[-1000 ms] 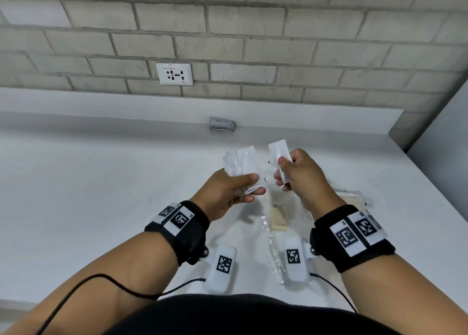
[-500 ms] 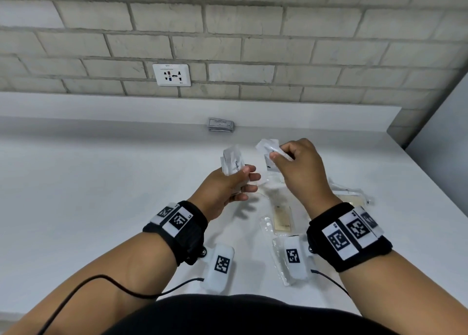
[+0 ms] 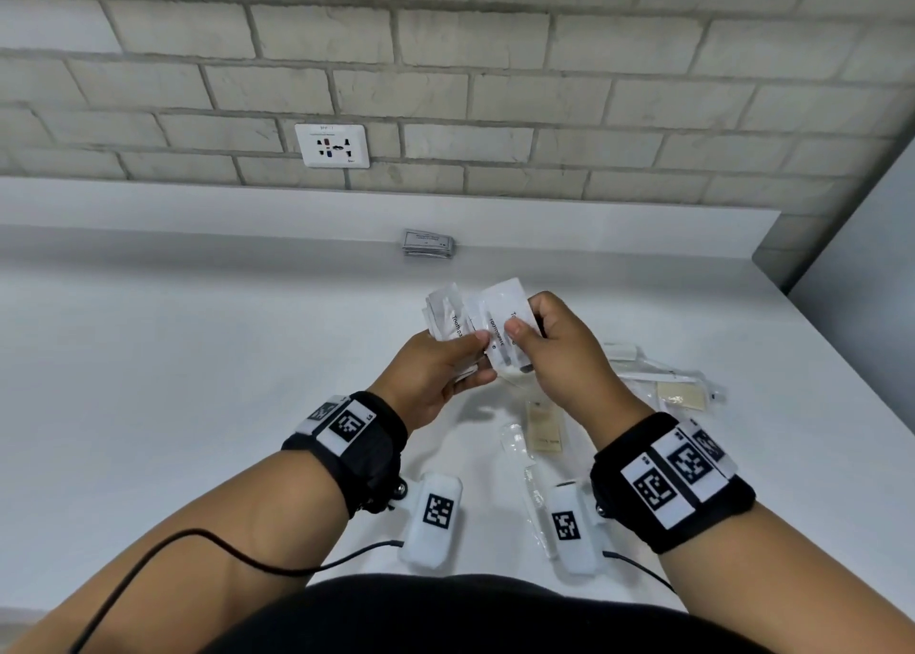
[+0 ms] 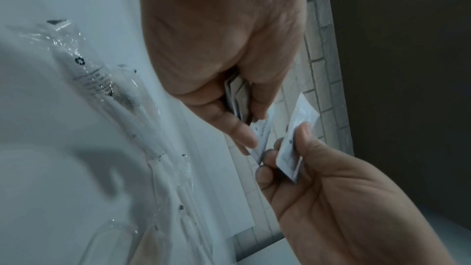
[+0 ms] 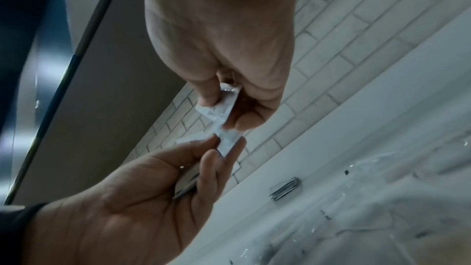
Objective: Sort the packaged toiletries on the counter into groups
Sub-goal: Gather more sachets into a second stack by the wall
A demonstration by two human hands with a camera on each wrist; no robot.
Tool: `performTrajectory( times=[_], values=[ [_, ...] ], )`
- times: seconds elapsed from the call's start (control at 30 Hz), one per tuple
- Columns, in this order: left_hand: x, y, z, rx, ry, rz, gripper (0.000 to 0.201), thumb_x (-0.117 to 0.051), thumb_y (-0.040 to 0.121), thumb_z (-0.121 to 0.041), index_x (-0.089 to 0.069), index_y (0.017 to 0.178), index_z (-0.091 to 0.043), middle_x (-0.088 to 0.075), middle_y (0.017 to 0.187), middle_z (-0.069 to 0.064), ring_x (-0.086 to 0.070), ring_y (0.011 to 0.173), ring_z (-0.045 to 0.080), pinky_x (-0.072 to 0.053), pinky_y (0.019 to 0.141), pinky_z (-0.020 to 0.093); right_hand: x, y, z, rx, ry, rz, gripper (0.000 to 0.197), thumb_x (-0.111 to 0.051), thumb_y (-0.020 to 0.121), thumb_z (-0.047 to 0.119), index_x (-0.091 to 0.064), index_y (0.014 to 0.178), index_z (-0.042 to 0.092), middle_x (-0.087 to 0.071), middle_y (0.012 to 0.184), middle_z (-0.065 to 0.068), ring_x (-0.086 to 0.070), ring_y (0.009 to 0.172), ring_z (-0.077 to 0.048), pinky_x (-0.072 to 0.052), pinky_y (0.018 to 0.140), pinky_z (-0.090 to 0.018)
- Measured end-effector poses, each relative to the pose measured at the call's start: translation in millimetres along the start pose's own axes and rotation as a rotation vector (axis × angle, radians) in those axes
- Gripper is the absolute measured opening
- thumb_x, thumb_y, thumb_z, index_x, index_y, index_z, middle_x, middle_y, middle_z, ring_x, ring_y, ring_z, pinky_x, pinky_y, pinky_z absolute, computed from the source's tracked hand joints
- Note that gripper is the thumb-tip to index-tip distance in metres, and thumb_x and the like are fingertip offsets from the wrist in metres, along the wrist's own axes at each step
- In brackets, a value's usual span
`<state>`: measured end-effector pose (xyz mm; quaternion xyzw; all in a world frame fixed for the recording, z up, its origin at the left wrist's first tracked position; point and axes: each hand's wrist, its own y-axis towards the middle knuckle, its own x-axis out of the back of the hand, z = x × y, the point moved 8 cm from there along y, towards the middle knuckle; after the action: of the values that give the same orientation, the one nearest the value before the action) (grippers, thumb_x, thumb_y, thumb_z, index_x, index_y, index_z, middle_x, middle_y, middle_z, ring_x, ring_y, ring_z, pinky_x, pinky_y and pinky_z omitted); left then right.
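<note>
Head view: left hand point(image 3: 435, 376) and right hand point(image 3: 559, 351) are raised together above the white worktop point(image 3: 198, 381). Left grip holds a small bundle of white toothpaste sachets point(image 3: 448, 319), thumb on top. Right grip pinches a single white sachet point(image 3: 505, 317) between thumb and fingers, its edge touching the bundle. On the worktop below and to the right of the hands lie clear-wrapped toiletries point(image 3: 663, 381) and a beige packet point(image 3: 544, 426). A stack of grey sachets point(image 3: 428, 243) sits apart at the back ledge, below the wall socket point(image 3: 332, 145).

Left wrist view: left hand point(image 4: 219, 47) has fingers curled round the sachet bundle point(image 4: 237, 96). Right hand point(image 4: 344, 198) pinches the single sachet point(image 4: 293, 148), thumb over its face. Clear-wrapped items point(image 4: 102, 80) lie on the worktop point(image 4: 51, 168) alongside.

Right wrist view: right hand point(image 5: 224, 43) pinches the single sachet point(image 5: 221, 106) at its upper part. Left hand point(image 5: 142, 198) holds the bundle; its fingertips point(image 5: 211, 156) touch the sachet's lower end. Grey stack point(image 5: 285, 187) rests by the ledge.
</note>
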<state>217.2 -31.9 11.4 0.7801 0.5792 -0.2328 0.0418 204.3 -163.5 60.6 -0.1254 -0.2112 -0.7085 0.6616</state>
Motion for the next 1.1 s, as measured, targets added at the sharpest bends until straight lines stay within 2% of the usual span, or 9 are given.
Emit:
performTrajectory(
  times=[0.1,0.27,0.37,0.43,0.57,0.73,0.83,0.93,1.1],
  values=[
    [-7,-3,1,0.024,0.022,0.04,0.019,-0.061,0.092,-0.01,-0.066,0.11,-0.009,-0.069,0.097,0.005,-0.067,0.085,0.015,-0.058,0.066,0.022,0,3,0,-0.037,0.051,-0.007,0.019,-0.065,0.088,0.028,-0.056,0.101,0.017,-0.063,0.089,-0.004,-0.06,0.08,-0.02,-0.048,0.068,-0.032],
    [-15,-10,4,0.076,0.073,0.135,0.021,-0.057,0.093,-0.01,-0.064,0.113,-0.012,-0.074,0.096,0.001,-0.073,0.085,0.016,-0.058,0.068,0.021,-2,8,-17,-0.137,0.072,0.017,0.028,-0.068,0.082,0.03,-0.059,0.098,0.009,-0.067,0.099,-0.014,-0.065,0.086,-0.026,-0.055,0.079,-0.047],
    [-11,-12,8,0.098,0.092,0.134,0.021,-0.058,0.093,-0.011,-0.064,0.113,-0.012,-0.073,0.1,0.004,-0.072,0.086,0.017,-0.058,0.068,0.021,-17,2,-29,-0.269,0.137,0.175,0.062,-0.072,0.072,0.048,-0.055,0.123,0.016,-0.066,0.118,-0.006,-0.066,0.102,-0.024,-0.055,0.077,-0.037],
    [-10,-13,11,0.113,0.102,0.133,0.021,-0.059,0.093,-0.013,-0.064,0.112,-0.012,-0.07,0.103,0.007,-0.071,0.088,0.019,-0.059,0.069,0.022,-19,4,-32,-0.255,0.127,0.181,0.08,-0.071,0.059,0.057,-0.054,0.125,0.015,-0.065,0.122,-0.008,-0.065,0.106,-0.026,-0.056,0.087,-0.044],
    [-9,-13,9,0.149,0.012,0.115,0.02,-0.052,0.096,-0.014,-0.064,0.111,-0.006,-0.071,0.102,0.012,-0.071,0.09,0.023,-0.059,0.079,0.028,-9,7,-29,-0.235,0.095,0.078,0.068,-0.062,0.068,0.055,-0.053,0.123,0.017,-0.064,0.119,-0.007,-0.064,0.106,-0.028,-0.054,0.091,-0.049],
    [1,-11,0,0.11,0.003,0.071,0.023,-0.048,0.099,-0.013,-0.061,0.116,-0.004,-0.071,0.109,0.015,-0.072,0.094,0.027,-0.059,0.078,0.027,8,9,-28,-0.232,0.292,-0.025,0.012,-0.051,0.096,0.027,-0.054,0.107,0.023,-0.063,0.098,-0.004,-0.061,0.081,-0.021,-0.048,0.066,-0.033],
    [3,-12,0,0.079,0.157,0.004,0.019,-0.062,0.092,-0.018,-0.066,0.107,-0.006,-0.073,0.1,0.011,-0.072,0.089,0.023,-0.058,0.069,0.023,-5,7,-12,-0.161,0.265,0.076,0.017,-0.051,0.092,0.038,-0.056,0.106,0.03,-0.066,0.098,0.0,-0.061,0.084,-0.021,-0.047,0.07,-0.035],
    [-7,-11,-3,0.016,0.329,0.036,0.022,-0.066,0.088,-0.015,-0.067,0.108,-0.007,-0.072,0.087,0.007,-0.07,0.08,0.021,-0.055,0.064,0.023,-23,5,-6,-0.158,0.215,0.15,0.023,-0.055,0.091,0.033,-0.059,0.11,0.019,-0.067,0.1,-0.005,-0.062,0.083,-0.02,-0.045,0.069,-0.032],
    [-19,-14,3,0.103,0.239,0.203,0.028,-0.051,0.095,-0.004,-0.058,0.122,-0.005,-0.07,0.108,0.012,-0.068,0.105,0.028,-0.057,0.087,0.032,-17,5,-13,-0.201,0.155,0.064,0.033,-0.061,0.087,0.035,-0.059,0.101,0.005,-0.068,0.097,-0.012,-0.066,0.085,-0.028,-0.053,0.077,-0.043]
  ],
)
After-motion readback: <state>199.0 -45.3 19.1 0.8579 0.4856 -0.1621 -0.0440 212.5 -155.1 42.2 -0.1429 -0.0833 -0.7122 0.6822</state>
